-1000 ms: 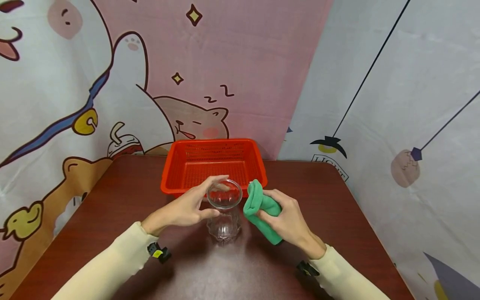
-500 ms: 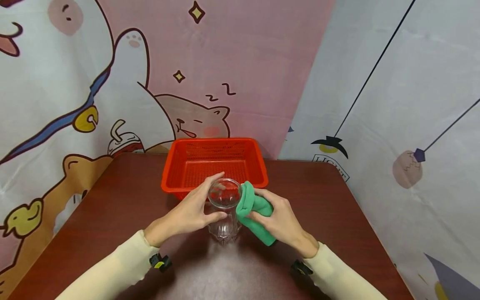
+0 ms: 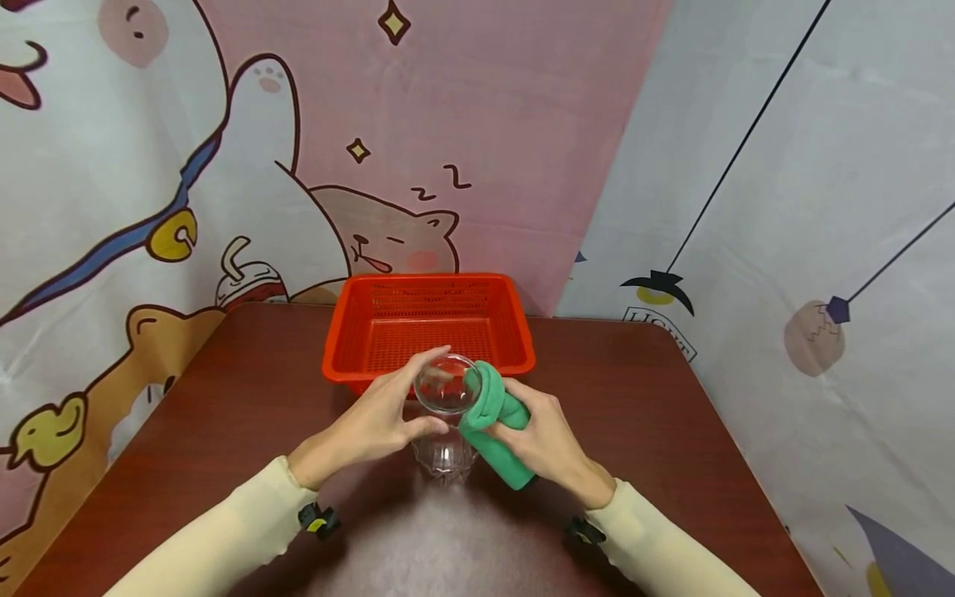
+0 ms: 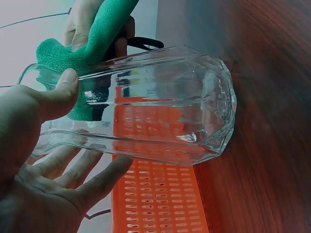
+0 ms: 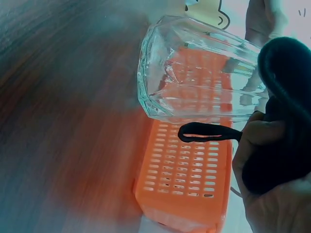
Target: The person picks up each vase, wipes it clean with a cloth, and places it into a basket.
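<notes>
A clear glass vase point(image 3: 445, 456) with a flared round rim and a faceted base stands upright over the table in the middle of the head view. My left hand point(image 3: 376, 419) holds it near the neck, thumb point(image 4: 66, 90) on the near side and fingers behind. My right hand point(image 3: 548, 435) grips a folded green cloth point(image 3: 503, 456) and brings it against the right side of the rim, with part of the cloth over the edge. In the right wrist view the cloth point(image 5: 284, 121) looks dark, and a black loop point(image 5: 209, 132) sticks out from it.
A red plastic basket point(image 3: 336, 340) with perforated walls sits at the back of the brown table point(image 3: 612, 381), just behind the vase. A cartoon-printed cloth backdrop point(image 3: 522, 124) rises behind the table's far edge and along its sides.
My right hand has moved left with the green cloth, from beside the vase to its rim. The left hand has come in closer around the vase's neck.
</notes>
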Action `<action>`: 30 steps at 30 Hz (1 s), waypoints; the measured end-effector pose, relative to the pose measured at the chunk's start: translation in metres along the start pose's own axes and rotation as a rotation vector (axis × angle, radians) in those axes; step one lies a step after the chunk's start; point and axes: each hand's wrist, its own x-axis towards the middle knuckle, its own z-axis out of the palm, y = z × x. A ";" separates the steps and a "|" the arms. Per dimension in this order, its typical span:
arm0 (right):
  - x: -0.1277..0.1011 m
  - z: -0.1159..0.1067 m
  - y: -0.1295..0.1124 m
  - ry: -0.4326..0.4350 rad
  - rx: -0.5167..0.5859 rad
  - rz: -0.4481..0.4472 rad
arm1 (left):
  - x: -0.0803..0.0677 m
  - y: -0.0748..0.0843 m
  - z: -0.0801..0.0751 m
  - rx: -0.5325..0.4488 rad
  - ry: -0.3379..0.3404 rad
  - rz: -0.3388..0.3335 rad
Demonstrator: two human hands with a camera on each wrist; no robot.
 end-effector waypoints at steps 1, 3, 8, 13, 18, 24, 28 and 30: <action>0.000 0.001 0.001 0.000 0.002 0.002 | 0.000 0.000 0.000 0.000 -0.002 0.003; -0.001 0.002 0.002 -0.003 0.003 0.004 | 0.000 0.000 -0.001 -0.001 -0.006 0.008; -0.001 0.004 0.003 -0.031 -0.024 0.018 | -0.001 -0.001 -0.002 -0.006 -0.017 -0.005; -0.001 0.002 0.003 -0.071 -0.065 0.050 | 0.000 -0.002 -0.002 -0.012 -0.020 -0.010; -0.003 0.001 0.005 -0.134 -0.095 0.085 | 0.002 -0.003 -0.001 -0.003 -0.025 -0.013; -0.006 0.002 0.010 -0.201 -0.166 0.090 | 0.001 -0.003 0.000 0.000 -0.022 -0.017; -0.008 0.004 0.015 -0.238 -0.232 0.074 | 0.002 -0.003 0.001 -0.006 -0.016 -0.012; -0.009 0.005 0.017 -0.248 -0.258 0.067 | 0.001 -0.003 0.002 -0.004 -0.015 -0.015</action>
